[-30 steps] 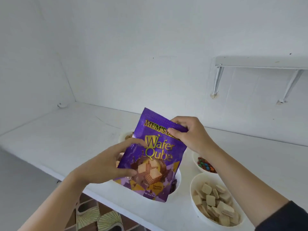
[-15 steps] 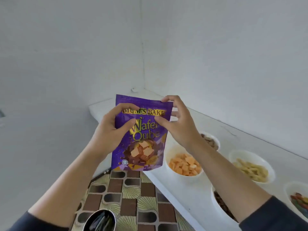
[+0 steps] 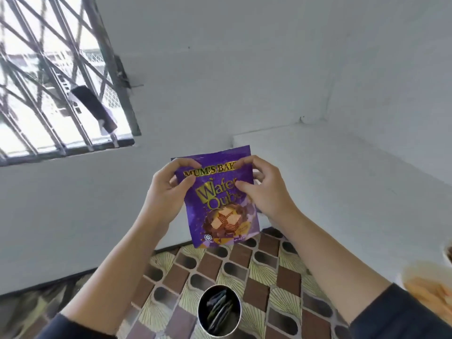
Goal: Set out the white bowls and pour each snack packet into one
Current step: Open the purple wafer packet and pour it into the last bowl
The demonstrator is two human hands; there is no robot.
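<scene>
I hold a purple wafer packet (image 3: pixel 221 211) upright in front of me, above the patterned floor and left of the white counter (image 3: pixel 342 172). My left hand (image 3: pixel 168 192) pinches its top left corner. My right hand (image 3: pixel 263 189) grips its top right edge. At the far right edge, blurred, a white bowl (image 3: pixel 426 293) with orange snack pieces sits on the counter, and the rim of another bowl (image 3: pixel 448 253) shows above it.
On the floor below the packet stands a round metal bin (image 3: pixel 219 310) with wrappers inside. The floor has brown and cream tiles (image 3: pixel 244 267). A barred window (image 3: pixel 53 77) fills the upper left, with a dark object (image 3: pixel 94 107) hanging on the grille.
My view has swung left, away from the bowls on the counter. The packet came up off a bowl and both hands moved to its top edge, over the floor bin.
</scene>
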